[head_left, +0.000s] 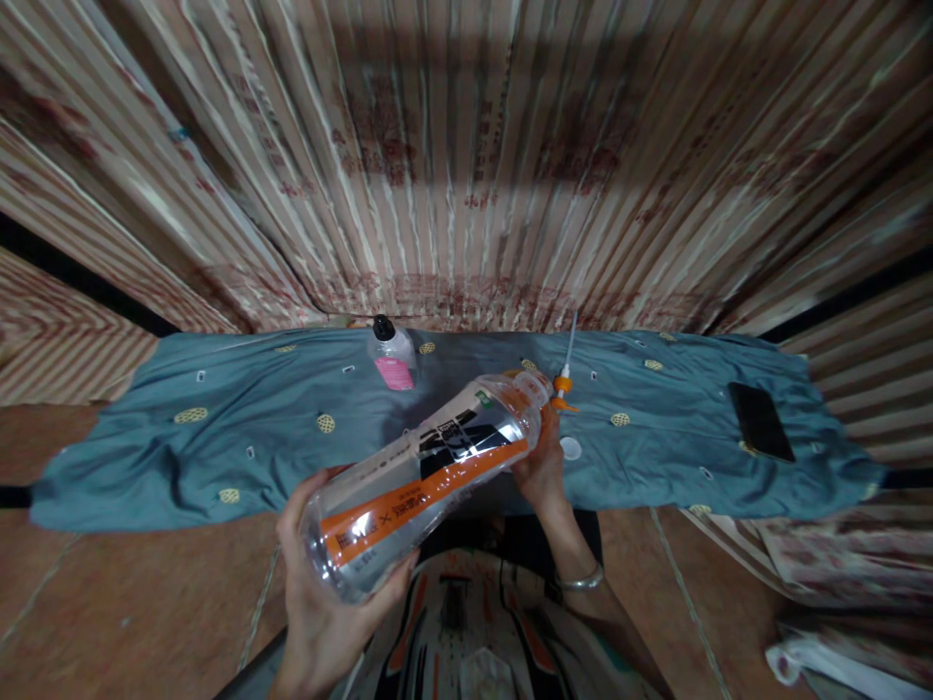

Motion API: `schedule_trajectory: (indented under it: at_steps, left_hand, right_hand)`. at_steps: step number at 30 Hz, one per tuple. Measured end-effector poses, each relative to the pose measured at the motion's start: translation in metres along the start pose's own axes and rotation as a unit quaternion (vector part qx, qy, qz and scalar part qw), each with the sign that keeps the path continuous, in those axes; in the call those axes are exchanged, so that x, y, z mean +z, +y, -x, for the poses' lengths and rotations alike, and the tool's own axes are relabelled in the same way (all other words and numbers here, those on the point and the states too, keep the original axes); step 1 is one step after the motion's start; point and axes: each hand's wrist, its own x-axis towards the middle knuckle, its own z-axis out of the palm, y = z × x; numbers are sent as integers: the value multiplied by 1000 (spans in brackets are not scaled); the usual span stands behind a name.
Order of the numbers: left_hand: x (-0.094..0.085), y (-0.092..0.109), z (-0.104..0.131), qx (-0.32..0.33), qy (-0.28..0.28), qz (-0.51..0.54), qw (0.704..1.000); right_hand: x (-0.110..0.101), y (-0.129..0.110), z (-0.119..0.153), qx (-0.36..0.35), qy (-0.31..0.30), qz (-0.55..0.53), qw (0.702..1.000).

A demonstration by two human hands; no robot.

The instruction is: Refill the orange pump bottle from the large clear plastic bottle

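Beige, striped curtain with dark red patterning hangs behind a long, teal cloth-covered counter printed with yellow motifs. Held aloft across the counter's near edge is a large clear plastic bottle: transparent, glossy, slightly waisted, its wrap-around label grey and black with a bright orange band. It lies diagonally in the view, its long axis running from the base at lower left to the narrow, uncapped neck at upper right. The left hand is clamped around the base; the right hand grips the neck end, some fingers hidden behind the plastic. Farther back stands a small pink-labelled bottle with a black top; a dark phone lies at the right. An orange-and-white pump with a thin tube shows just beside the neck; whether the right hand touches it, I cannot tell. Nearby lies a round white disc.
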Motion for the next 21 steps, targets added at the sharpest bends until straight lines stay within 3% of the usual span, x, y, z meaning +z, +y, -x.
schedule_trajectory:
  at_steps: [3,6,10,16,21]
  left_hand:
    - [-4,-6,-6,39,-4,-10,999]
    - [-7,-10,-9,108,-51,-37,992]
    - [-6,-9,-6,40,-10,-22,999]
    - [-8,-13,-13,143,-37,-49,988]
    - [-6,-9,-5,77,-24,-36,996]
  right_hand:
    - [-2,-4,-4,-7,2,-14,1000]
    - [-4,-6,-5,-12,2,-14,1000]
    - [-3,-4,-4,-8,3,-16,1000]
    - [0,-1,0,20,1,-43,999]
    - [1,1,2,29,10,-33,999]
